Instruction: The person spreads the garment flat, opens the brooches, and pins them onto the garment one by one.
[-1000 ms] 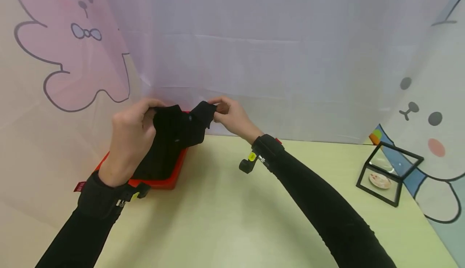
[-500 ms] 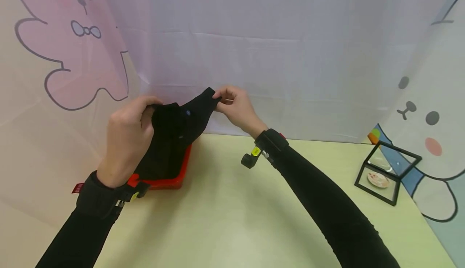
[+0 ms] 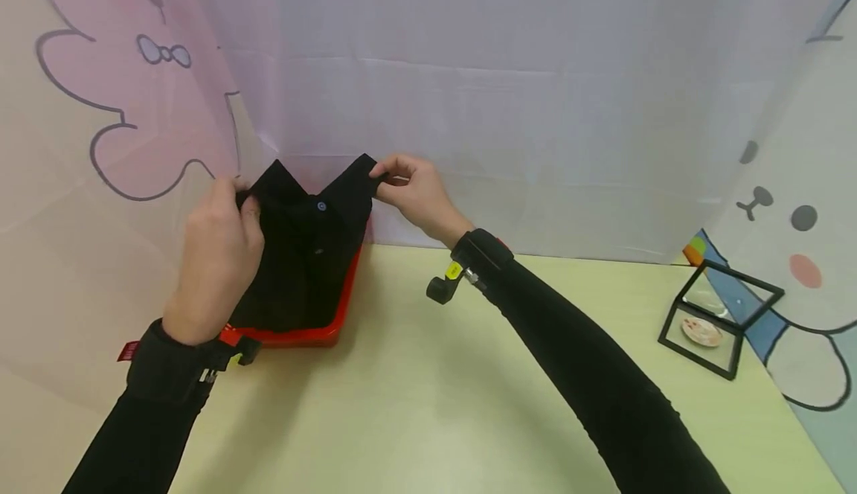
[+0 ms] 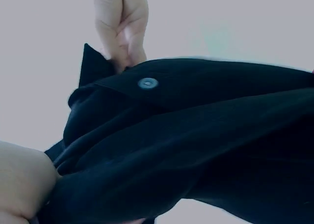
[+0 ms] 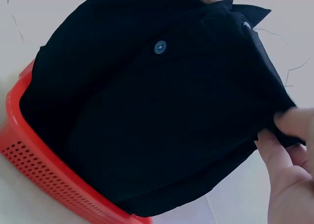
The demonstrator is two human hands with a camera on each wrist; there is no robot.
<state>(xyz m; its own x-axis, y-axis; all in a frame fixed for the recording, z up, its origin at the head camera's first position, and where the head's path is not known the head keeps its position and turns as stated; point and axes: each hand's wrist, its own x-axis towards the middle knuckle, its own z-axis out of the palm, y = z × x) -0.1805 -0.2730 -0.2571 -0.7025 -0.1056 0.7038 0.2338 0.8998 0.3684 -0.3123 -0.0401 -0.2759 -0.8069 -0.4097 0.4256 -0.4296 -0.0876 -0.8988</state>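
Note:
A black collared shirt [image 3: 301,256] with small buttons hangs between my two hands, its lower part inside a red perforated basket [image 5: 54,180]. My left hand [image 3: 217,248] pinches the left side of the shirt by its collar. At the other side, thumb and fingers of my right hand [image 3: 418,193] pinch the right collar point. Both collar points stand up, with the top button between them. The left wrist view shows the shirt [image 4: 147,150] stretched from one hand to the other. Most of the basket's inside is hidden under the cloth.
On the right of the pale table [image 3: 455,390] stands an open black-framed clear case [image 3: 701,360] with a shell-like oval piece [image 3: 701,332] in it. A printed curtain [image 3: 469,107] hangs right behind the basket and along the left.
The shirt's collar has been spread and raised above the basket. My left hand has shifted left and now holds near the collar; my right hand has risen slightly.

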